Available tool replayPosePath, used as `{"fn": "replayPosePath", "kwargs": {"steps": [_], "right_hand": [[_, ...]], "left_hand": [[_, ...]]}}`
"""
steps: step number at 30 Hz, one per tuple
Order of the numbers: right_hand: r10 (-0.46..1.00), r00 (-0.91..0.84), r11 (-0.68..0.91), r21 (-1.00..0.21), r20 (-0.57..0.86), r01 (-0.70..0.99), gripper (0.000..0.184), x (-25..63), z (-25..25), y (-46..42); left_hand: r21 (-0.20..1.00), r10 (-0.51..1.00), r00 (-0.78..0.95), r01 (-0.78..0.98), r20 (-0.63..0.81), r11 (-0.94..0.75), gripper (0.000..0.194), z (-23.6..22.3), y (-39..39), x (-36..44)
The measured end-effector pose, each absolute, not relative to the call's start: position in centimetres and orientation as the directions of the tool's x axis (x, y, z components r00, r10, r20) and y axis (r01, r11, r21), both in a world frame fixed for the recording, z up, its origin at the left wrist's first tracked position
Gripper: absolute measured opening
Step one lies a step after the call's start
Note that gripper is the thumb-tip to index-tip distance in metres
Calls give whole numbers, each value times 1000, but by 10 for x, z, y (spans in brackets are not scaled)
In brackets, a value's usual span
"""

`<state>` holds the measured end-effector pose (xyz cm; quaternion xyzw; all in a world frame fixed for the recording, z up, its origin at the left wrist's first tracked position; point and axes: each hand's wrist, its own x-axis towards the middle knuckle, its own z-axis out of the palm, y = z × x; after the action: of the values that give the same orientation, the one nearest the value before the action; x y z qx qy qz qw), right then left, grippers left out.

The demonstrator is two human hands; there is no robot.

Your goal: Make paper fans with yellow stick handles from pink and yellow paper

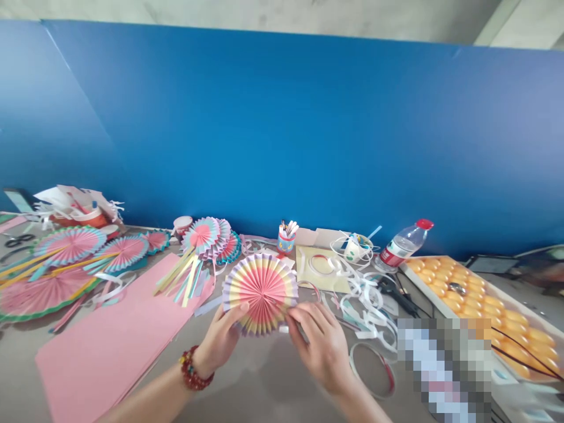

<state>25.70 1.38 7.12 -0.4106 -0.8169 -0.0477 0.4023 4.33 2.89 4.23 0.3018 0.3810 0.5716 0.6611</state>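
A round pleated paper rosette (261,292), pink in the middle with yellow and lilac rings, is held up over the grey table. My left hand (221,339), with a beaded bracelet at its wrist, grips the lower left edge, thumb on the front face. At the lower right edge, the curled fingers of my right hand (319,343) pinch the rim. Behind and to the left stand more pleated rosettes (203,235), and pale paper strips (185,276) lie in front of them. Pink paper sheets (118,341) spread out left of my left hand.
Curled white strips (370,299) and a ring-shaped coil (374,370) lie to the right. Beyond are a glue gun (399,296), a red-capped bottle (405,245) and a tray of yellow domes (476,299). A pen cup (286,239) stands before the blue partition (282,129).
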Motion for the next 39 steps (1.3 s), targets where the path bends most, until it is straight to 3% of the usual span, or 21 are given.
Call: {"fn": "replayPosePath", "kwargs": {"steps": [4, 12, 28, 39], "right_hand": [[629, -306, 641, -254, 714, 724, 18, 256, 92, 24], [603, -279, 662, -274, 747, 698, 18, 253, 121, 35], [616, -349, 686, -263, 706, 678, 17, 254, 123, 46], [612, -371, 689, -241, 698, 684, 16, 260, 128, 45]], "left_hand": [[778, 978, 188, -599, -93, 189, 38, 64, 38, 59], [779, 995, 80, -620, -56, 93, 31, 77, 49, 68], [793, 979, 56, -579, -194, 190, 36, 87, 49, 61], [819, 982, -21, -556, -188, 145, 27, 82, 51, 50]]}}
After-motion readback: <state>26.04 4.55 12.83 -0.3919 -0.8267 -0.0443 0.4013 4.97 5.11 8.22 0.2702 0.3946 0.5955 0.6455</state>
